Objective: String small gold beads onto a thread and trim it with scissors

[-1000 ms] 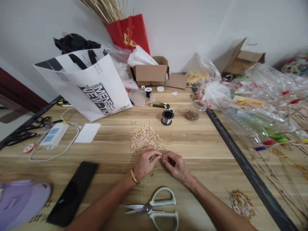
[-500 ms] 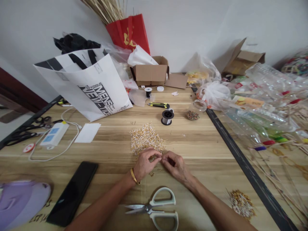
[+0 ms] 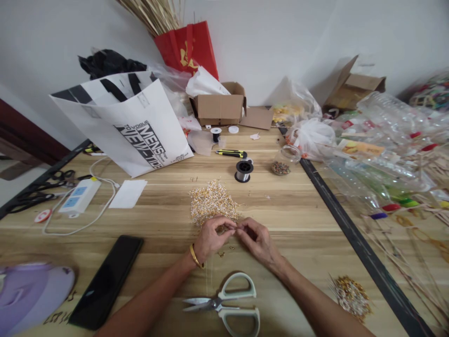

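Head view, beads [image 3: 212, 200] beyond left hand [image 3: 211, 237], right hand [image 3: 258, 242] beside, both pinched, contents unclear

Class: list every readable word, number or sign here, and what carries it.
"TO VOGUE": white rectangular shopping bag
"MENS": same bag
"NEW-TIDE": same bag
Too small: that bag's finer print
Unreadable: gold sign on red handled bag; dark handwriting on brown wooden tabletop

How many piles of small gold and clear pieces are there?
2: the large gold and clear pile, partly hidden by the left hand, and the small gold and clear pile, beside the right forearm at lower right. Any behind the white printed bag would be hidden.
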Demonstrator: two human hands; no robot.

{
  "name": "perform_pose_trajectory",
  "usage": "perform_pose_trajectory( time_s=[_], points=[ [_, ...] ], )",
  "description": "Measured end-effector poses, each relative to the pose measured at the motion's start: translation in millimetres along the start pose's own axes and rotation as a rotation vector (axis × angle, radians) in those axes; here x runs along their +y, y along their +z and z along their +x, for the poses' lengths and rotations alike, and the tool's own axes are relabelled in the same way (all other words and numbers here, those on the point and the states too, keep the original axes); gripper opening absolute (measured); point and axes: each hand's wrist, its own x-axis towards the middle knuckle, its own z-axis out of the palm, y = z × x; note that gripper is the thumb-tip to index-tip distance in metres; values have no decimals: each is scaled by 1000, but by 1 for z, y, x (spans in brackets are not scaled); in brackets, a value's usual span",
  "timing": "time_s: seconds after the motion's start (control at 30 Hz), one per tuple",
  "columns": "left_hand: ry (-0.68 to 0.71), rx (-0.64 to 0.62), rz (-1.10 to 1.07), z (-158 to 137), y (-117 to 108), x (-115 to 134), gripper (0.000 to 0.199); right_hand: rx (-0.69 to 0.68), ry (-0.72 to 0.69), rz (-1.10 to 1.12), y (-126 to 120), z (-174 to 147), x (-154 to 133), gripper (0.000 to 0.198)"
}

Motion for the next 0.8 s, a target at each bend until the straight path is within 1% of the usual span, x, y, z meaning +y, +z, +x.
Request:
perform_pose_trajectory(
  time_s=[0.13,0.23,0.43,0.6,0.8],
  points=[
    [9,5,-11,0,0,1,11,22,5,52,0,-1,0,19],
    [5,1,-15,0,0,1,10,5,12,72,1,-2,2,21],
    [-15,-5,-42,1,1,1,11,-43,11,79,4,-1,5,13],
    [-24,4,-38,1,-1,1,9,-52,22,59,4,-1,7,13],
    [-15,8,-17,1,0,-1,9,-19,8,27,4,-1,7,12]
  ],
)
